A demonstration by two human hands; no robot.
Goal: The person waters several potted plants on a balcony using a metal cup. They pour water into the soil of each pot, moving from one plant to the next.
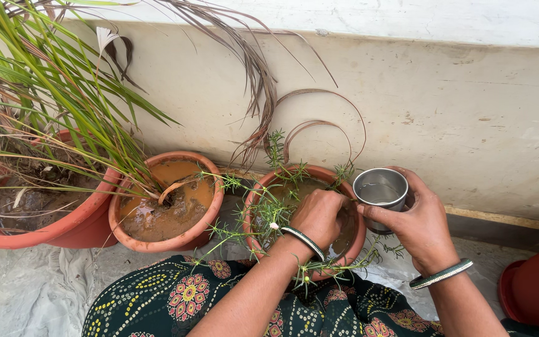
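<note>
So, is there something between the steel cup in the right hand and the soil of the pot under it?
Partly. The left hand rests in the pot beside the steel cup held by the right hand, and thin green stems spread over the soil.

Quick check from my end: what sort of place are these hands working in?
Likely a home terrace or balcony garden: terracotta pots stand in a row against a weathered parapet wall on a stone floor. One pot holds muddy water.
</note>
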